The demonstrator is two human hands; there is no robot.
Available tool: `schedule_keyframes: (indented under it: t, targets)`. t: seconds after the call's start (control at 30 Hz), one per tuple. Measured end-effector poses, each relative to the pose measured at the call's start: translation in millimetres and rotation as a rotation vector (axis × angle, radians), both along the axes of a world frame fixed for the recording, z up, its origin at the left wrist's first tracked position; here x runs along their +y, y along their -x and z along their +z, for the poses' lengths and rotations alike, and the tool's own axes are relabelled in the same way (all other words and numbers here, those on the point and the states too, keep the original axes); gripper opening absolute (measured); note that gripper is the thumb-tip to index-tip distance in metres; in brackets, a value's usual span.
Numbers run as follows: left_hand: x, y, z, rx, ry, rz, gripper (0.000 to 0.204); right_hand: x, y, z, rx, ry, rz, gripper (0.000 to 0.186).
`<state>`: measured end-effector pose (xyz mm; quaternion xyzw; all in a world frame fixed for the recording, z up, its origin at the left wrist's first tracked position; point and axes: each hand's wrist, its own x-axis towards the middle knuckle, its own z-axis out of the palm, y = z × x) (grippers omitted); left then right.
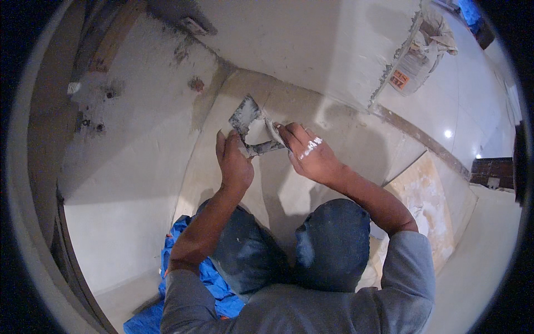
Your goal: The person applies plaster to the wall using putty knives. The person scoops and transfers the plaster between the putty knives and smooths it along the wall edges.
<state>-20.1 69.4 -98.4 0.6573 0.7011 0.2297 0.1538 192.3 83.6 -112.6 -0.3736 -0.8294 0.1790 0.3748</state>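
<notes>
My left hand (235, 161) grips a flat, grey-smeared plate (245, 114) at its lower edge, with thumb and fingers on it. A dark, crusted strip (265, 148) runs from that edge toward my other hand. My right hand (311, 151), with white paste across its back, is closed around a thin, pale flat blade (271, 127), tilted against the plate's right side. Pale material (256, 133) shows between plate and blade; whether it is paste or the floor behind is unclear. Both hands are held in front of my knees, over the beige floor.
Plastered walls meet at a corner ahead. A paint-smeared board (425, 195) leans at the right, near a low threshold strip (423, 139). Beyond the rough wall edge stands an open sack (418, 67). Blue tarp-like fabric (214, 278) lies by my left leg. Pipe holes (100, 127) mark the left wall.
</notes>
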Motion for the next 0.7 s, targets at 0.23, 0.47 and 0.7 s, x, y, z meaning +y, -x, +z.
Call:
schedule_keyframes:
  t: [0.23, 0.47, 0.7]
  targets:
    - [-1.6, -0.7, 27.0, 0.198, -0.249, -0.152, 0.058, 25.8, -9.6, -77.9, -0.340, 0.128, -0.038, 0.037]
    - [14.5, 15.6, 13.7, -0.963, 0.243, -0.041, 0.035, 9.9, -75.2, 31.7, -0.271, -0.236, -0.194, 0.051]
    - [13.9, -10.1, 21.6, -1.394, 0.422, 0.266, 0.032, -6.8, -59.3, 71.8, -0.525, -0.456, -0.044, 0.045]
